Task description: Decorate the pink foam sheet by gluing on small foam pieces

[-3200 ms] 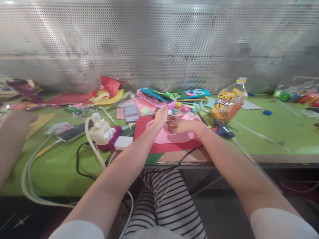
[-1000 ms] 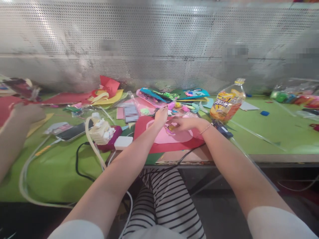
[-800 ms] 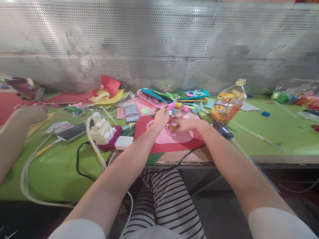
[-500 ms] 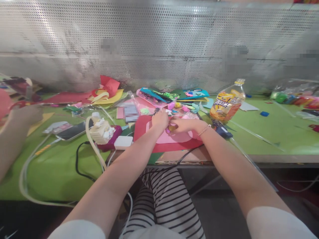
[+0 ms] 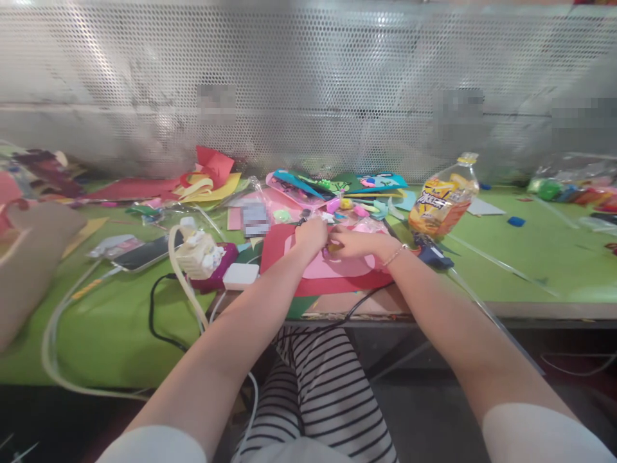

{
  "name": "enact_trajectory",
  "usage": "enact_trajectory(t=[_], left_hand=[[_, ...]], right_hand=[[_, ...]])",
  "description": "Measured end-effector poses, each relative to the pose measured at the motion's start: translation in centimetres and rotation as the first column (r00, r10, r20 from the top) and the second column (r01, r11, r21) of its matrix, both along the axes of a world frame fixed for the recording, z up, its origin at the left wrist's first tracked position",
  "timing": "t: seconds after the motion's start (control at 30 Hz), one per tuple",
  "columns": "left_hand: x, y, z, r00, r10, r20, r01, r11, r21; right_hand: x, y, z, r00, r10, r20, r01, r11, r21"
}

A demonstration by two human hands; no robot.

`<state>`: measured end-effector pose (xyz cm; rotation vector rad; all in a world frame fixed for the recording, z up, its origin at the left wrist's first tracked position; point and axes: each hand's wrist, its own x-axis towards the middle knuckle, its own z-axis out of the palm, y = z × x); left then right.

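Note:
My left hand (image 5: pixel 312 235) and my right hand (image 5: pixel 351 243) are close together over a pink paper shape (image 5: pixel 318 267). That shape lies on a larger red paper sheet (image 5: pixel 277 247) at the table's front edge. The left fingers are bent down onto the paper, and their tips are hidden behind the hand. My right fingers are curled in a pinch near a small purple and yellowish piece, too small to name. Several bits of coloured clay, among them a pink lump (image 5: pixel 360 210) and a pale green lump (image 5: pixel 281 217), sit just beyond the hands.
An orange drink bottle (image 5: pixel 441 202) stands to the right, beside a dark blue tool (image 5: pixel 434 254). On the left are a power strip (image 5: pixel 205 257), a white charger (image 5: pixel 241 276), cables and a phone (image 5: pixel 149 252). Another person's hand (image 5: pixel 53 225) is at far left. Felt and paper pieces lie behind.
The view has shifted slightly, so the scene sits a little further right. My hands stay over the pink paper with only tiny finger movement. The other person's hand has moved slightly.

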<state>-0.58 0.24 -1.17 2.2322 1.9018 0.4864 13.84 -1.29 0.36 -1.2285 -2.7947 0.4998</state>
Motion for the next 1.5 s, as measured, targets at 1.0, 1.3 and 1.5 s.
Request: enact_trajectory(t=[1.0,1.3,1.5], left_hand=[[-0.1,1.3,-0.4,0.926,0.005,0.376,-0.043,0.995,0.091],[0.0,1.3,-0.4,0.922,-0.027,0.386,-0.016,0.994,0.106],[-0.1,1.5,-0.5,0.930,-0.036,0.365,-0.012,0.992,0.127]], right_hand=[[-0.5,-1.2,0.6,0.988,-0.071,0.140,0.054,0.991,0.126],[-0.6,-1.5,1.0,0.992,-0.063,0.108,0.059,0.997,0.045],[-0.6,-1.2,0.9,0.989,-0.063,0.135,0.055,0.997,0.062]])
